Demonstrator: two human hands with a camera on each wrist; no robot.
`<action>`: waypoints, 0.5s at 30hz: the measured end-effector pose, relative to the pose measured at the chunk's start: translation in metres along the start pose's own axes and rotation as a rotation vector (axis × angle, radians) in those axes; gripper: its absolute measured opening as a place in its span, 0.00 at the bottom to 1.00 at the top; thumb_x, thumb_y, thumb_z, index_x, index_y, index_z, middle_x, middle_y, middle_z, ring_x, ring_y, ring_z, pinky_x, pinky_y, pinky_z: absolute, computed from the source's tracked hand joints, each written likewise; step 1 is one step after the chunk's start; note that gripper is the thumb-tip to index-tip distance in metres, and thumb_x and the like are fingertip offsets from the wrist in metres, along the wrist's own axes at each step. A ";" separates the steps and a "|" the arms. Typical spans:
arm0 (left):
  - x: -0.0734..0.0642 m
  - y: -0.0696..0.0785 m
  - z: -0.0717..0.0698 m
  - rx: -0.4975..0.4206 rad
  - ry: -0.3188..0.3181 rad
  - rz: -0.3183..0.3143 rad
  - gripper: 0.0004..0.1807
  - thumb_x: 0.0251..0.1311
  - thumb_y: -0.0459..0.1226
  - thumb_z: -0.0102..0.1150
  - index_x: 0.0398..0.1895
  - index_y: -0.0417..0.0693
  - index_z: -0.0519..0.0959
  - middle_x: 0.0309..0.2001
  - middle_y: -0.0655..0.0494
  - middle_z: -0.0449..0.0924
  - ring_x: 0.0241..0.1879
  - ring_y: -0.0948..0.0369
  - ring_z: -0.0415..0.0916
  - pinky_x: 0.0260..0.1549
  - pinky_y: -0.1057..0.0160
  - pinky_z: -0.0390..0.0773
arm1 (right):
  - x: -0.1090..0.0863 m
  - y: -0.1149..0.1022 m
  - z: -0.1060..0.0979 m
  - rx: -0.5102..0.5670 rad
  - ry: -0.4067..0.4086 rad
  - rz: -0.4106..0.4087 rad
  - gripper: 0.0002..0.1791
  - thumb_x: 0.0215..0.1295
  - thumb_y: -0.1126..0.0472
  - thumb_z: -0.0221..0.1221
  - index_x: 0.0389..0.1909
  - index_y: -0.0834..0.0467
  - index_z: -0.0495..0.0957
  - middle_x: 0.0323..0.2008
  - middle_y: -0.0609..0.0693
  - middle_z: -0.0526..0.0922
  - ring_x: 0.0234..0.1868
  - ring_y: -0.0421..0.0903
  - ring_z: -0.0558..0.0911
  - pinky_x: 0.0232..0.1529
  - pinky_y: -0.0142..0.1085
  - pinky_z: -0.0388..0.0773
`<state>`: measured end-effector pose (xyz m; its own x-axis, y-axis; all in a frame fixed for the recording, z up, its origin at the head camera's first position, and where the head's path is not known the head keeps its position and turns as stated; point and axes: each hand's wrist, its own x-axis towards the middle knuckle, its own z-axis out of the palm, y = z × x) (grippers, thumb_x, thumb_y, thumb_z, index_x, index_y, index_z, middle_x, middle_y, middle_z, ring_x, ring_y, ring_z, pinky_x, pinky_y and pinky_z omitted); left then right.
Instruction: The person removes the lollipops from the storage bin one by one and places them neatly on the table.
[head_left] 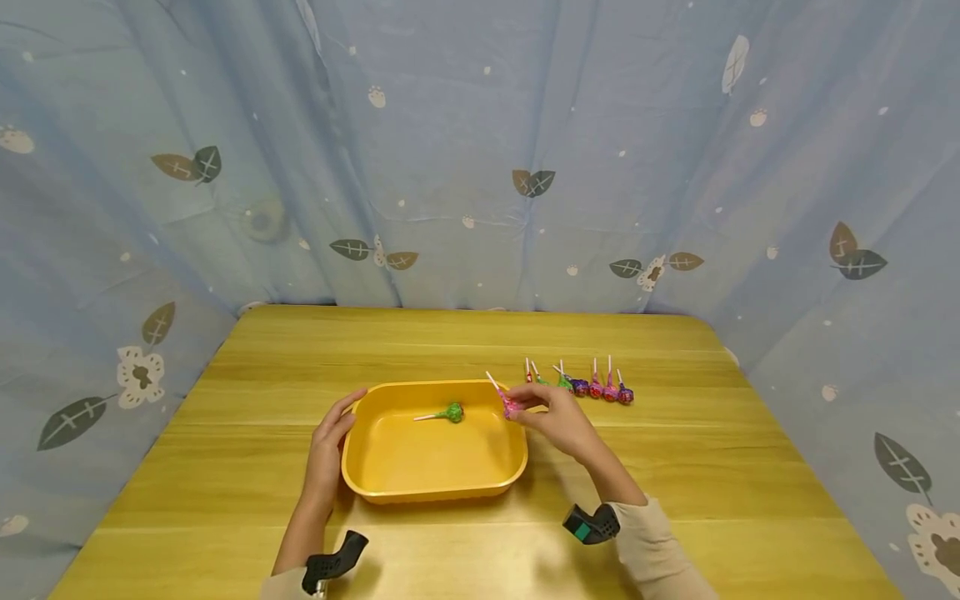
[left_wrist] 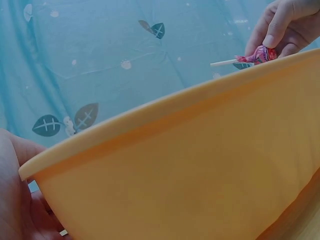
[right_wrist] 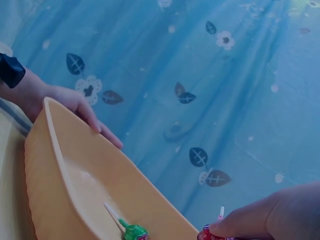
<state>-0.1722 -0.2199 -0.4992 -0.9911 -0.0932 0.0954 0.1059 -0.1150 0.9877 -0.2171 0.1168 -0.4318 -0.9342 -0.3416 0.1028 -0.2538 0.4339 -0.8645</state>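
My right hand (head_left: 551,414) pinches a pink-wrapped lollipop (head_left: 511,407) by its candy head, over the right rim of a yellow plastic tub (head_left: 435,492). The lollipop's white stick points up and left in the head view. Inside the tub, a green lollipop (head_left: 454,412) lies on the floor with its stick to the left. My left hand (head_left: 327,446) rests against the tub's outer left side, fingers extended along the wall near the rim. In the left wrist view the tub wall hides what lies inside it.
A row of several lollipops (head_left: 596,389) in pink, purple, green and red wrappers lies to the right of the tub, some behind my right hand. The wooden table (head_left: 660,467) is bordered by a blue patterned curtain (head_left: 465,150) at the back and sides.
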 end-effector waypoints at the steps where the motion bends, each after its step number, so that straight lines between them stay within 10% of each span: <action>1: 0.000 0.000 0.000 0.003 0.002 -0.001 0.24 0.77 0.43 0.36 0.70 0.44 0.65 0.65 0.44 0.65 0.58 0.49 0.69 0.50 0.64 0.75 | -0.001 0.001 -0.001 -0.005 0.019 0.007 0.13 0.61 0.63 0.65 0.48 0.58 0.83 0.41 0.49 0.84 0.46 0.50 0.80 0.43 0.41 0.80; 15: 0.000 0.000 0.001 0.004 0.003 0.001 0.24 0.77 0.43 0.36 0.70 0.44 0.65 0.66 0.45 0.64 0.59 0.49 0.68 0.52 0.64 0.74 | -0.015 0.035 -0.029 -0.005 0.245 0.020 0.15 0.63 0.64 0.64 0.50 0.63 0.81 0.45 0.57 0.83 0.48 0.54 0.80 0.45 0.38 0.80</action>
<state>-0.1725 -0.2193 -0.4988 -0.9907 -0.0963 0.0958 0.1063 -0.1112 0.9881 -0.2191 0.1612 -0.4499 -0.9718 -0.1209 0.2024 -0.2353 0.4432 -0.8650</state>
